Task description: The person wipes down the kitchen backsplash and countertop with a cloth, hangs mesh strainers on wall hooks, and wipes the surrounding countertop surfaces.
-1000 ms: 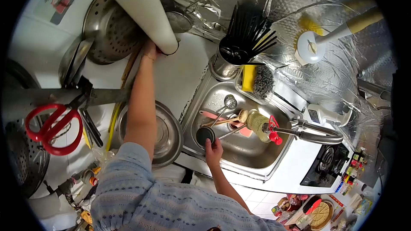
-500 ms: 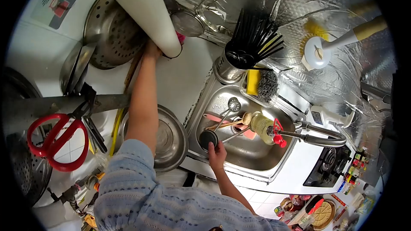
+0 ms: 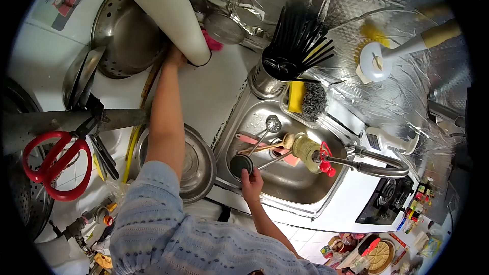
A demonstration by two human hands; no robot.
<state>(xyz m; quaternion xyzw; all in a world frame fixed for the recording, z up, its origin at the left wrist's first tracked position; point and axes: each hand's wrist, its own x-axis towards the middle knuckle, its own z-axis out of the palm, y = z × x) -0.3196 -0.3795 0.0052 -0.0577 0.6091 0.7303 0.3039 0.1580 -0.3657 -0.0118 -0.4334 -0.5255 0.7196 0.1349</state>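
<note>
My left hand reaches up to the back of the counter, beside a thick white pipe. Its fingers are hidden behind the pipe, so their grip does not show. A bit of pink material peeks out on the pipe's other side. Over the near-left part of the sink, my right hand is closed on a round, dark-faced utensil with a metal rim. Close by in the sink lie a slotted metal spoon, a wooden-handled brush and a bottle of yellowish liquid.
A steel basin stands left of the sink. Red-handled scissors hang from a metal bar. Behind the sink are a holder of black utensils and a sponge with a scouring pad. The faucet extends over the sink's right side.
The view has shifted slightly, so most things sit a little farther left. More of the pink material shows beside the pipe. Both hands keep about the same places.
</note>
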